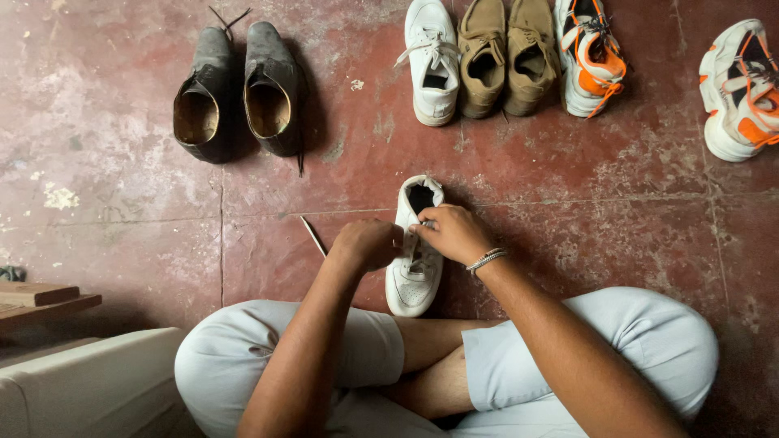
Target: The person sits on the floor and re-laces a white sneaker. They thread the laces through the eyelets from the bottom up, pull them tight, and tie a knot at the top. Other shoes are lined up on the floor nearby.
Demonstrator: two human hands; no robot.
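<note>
White sneaker (pixel 415 268) sits on red floor (pixel 568 170) just in front of my crossed legs, toe twd me. L hand (pixel 367 243) is fisted on its lace; R hand (pixel 453 234) pinches lace at the tongue. Other shoes lined up beyond.

A sneaker (pixel 415 259) lies on the floor (pixel 122 162) just in front of the person's crossed legs (pixel 438 365), its toe pointing toward them. The left hand (pixel 367 243) rests against its left side and the right hand (pixel 454 234) on its right side, over the laces. A loose lace (pixel 313 236) lies just left of the left hand. Farther away, a pair of ankle boots (pixel 239 93) stands to the left. To the right runs a row: a single sneaker (pixel 432 61), a pair of shoes (pixel 507 57), a sports shoe (pixel 591 57), and, well apart at the far right, its mate (pixel 742 89). Wooden boards (pixel 40 298) lie at the left edge, above a cushion (pixel 89 385).
</note>
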